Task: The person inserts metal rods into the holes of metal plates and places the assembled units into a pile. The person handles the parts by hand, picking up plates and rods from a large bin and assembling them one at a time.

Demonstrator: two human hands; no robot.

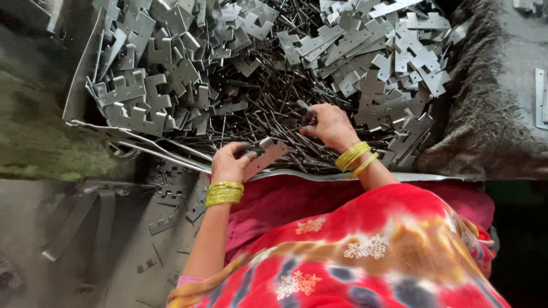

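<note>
My left hand (230, 162) grips a flat grey metal hinge plate (267, 157) at the near edge of the pile. My right hand (326, 125) pinches a thin dark metal pin (303, 106) just above a heap of such pins (257, 108). Both wrists wear yellow bangles. Heaps of notched grey hinge plates (142, 97) lie to the left, and more hinge plates (394, 63) lie to the right of the pins. Red patterned cloth covers my lap below.
A bent sheet-metal tray edge (148, 149) holds the pile at the front left. Loose hinge plates (171, 211) lie scattered on the dirty floor at lower left. A dark rough sack (485, 114) borders the pile on the right.
</note>
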